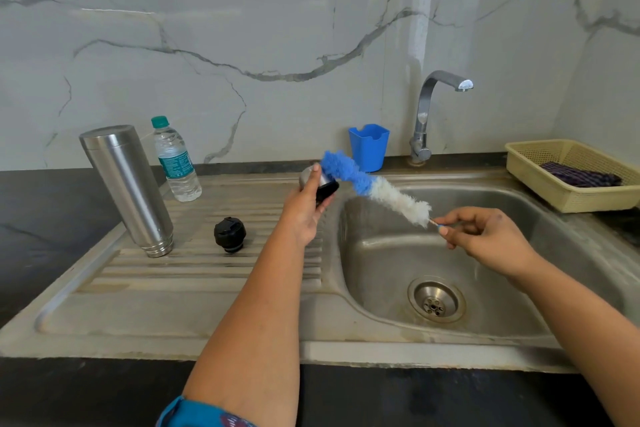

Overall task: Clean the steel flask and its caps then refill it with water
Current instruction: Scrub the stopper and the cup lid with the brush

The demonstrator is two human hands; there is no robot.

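steel cap (320, 184) is gripped by left hand (304, 215), brush (367, 184) stem pinched by right hand (485, 236) — bristles should be twisted w/ cap kept over sink (519, 333).

No readable text

The water bottle (176, 160) at ten o'clock bears a teal label, its print too blurred to read.

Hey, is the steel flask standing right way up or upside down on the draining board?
Upside down. The steel flask rests on its narrow threaded neck on the draining board, flat base uppermost, leaning slightly left.
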